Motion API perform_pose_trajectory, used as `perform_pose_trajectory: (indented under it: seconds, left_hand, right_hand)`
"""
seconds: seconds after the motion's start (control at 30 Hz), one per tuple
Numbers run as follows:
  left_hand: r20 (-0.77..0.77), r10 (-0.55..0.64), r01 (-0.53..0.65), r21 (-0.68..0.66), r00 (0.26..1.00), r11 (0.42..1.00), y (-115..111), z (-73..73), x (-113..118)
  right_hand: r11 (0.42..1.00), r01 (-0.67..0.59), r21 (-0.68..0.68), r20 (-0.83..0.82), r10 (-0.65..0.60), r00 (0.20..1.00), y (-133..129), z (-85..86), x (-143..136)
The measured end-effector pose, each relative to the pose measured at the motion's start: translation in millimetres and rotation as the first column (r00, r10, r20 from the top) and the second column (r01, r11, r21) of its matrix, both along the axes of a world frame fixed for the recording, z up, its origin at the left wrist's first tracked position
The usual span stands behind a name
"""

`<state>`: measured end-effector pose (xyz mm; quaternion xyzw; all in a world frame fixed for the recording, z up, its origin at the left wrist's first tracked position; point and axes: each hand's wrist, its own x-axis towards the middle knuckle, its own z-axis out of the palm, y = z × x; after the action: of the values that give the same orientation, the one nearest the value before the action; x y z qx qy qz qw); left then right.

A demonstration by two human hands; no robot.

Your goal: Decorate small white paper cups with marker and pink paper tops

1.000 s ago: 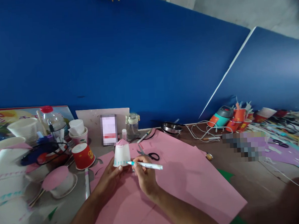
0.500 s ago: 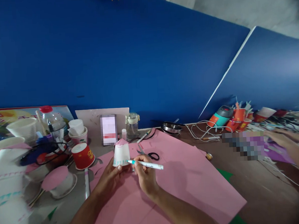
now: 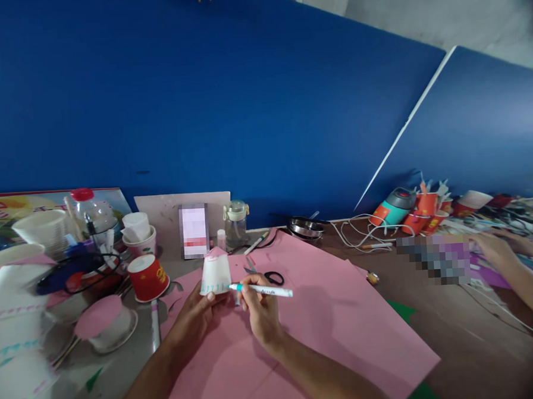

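Over the pink sheet (image 3: 326, 315) near the desk's front edge, the left hand (image 3: 196, 313) pinches an upturned paper cup (image 3: 215, 273) at its rim; light, crushable, probably best held there. The right hand (image 3: 258, 310) pinches a marker (image 3: 262, 291), tip touching the cup.

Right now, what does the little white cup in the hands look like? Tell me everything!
The white paper cup is upside down, its wide rim lowest, with pink paper at its top. A row of short teal marks runs near the rim. The left hand holds it above the pink sheet; the teal-tipped marker in the right hand touches its side.
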<state>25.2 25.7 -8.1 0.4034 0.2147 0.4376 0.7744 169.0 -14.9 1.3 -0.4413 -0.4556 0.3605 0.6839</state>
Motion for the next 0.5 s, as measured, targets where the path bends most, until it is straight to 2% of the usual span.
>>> perform_pose_trajectory:
  seconds: [0.2, 0.5]
  left_hand:
    - [-0.021, 0.080, -0.080, -0.025, 0.997, 0.996, 3.9, -3.4, -2.1]
    - [0.004, 0.038, -0.038, -0.018, 0.999, 0.999, 3.8, -3.0, -3.2]
  right_hand:
    - [1.000, 0.009, -0.029, 0.006, -0.008, 1.000, 1.0, -3.8, 1.0]
    - [1.000, 0.028, -0.006, 0.105, -0.027, 0.994, 0.5, -2.7, 0.3]
